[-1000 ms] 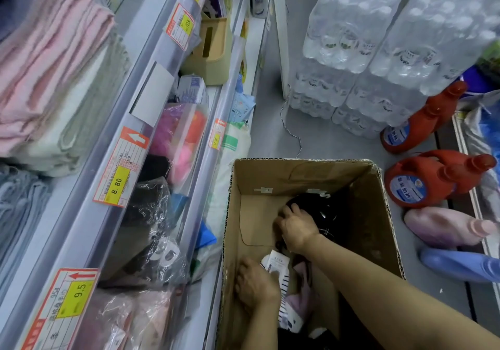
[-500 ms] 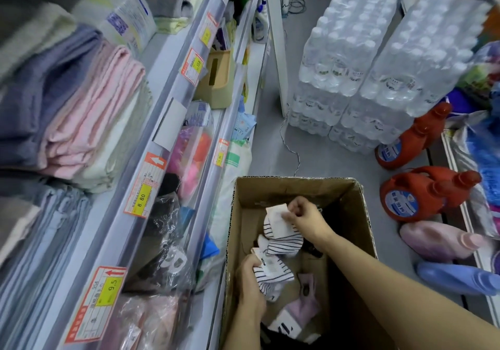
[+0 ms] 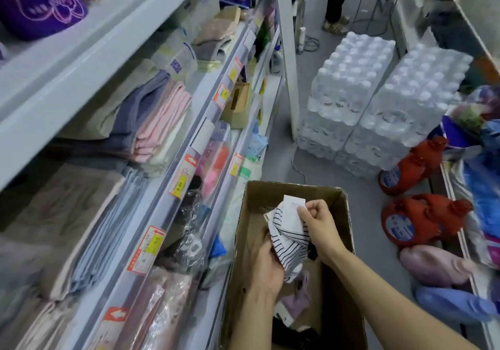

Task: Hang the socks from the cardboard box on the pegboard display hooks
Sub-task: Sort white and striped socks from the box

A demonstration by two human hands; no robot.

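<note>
An open cardboard box [image 3: 273,190] stands on the floor at bottom centre. Both hands hold black-and-white striped socks [image 3: 290,244] with white card labels just above the box. My left hand [image 3: 270,265] grips the lower part of the striped bundle from beneath. My right hand [image 3: 318,221] pinches the white card at the top of the bundle. Inside the box lie a lilac sock pair [image 3: 297,299] and dark socks [image 3: 295,332] near the bottom. No pegboard or hooks are in view.
Shelves [image 3: 162,165] with folded towels, price tags and bagged goods run along the left. Stacked packs of bottled water [image 3: 378,106] stand on the floor ahead. Red, pink and blue detergent bottles [image 3: 422,222] lie to the right. A person's legs [image 3: 336,0] stand far back.
Both hands have lifted out of the box and brought the striped socks together into one bundle. The view has tilted upward, showing more of the shelves and aisle.
</note>
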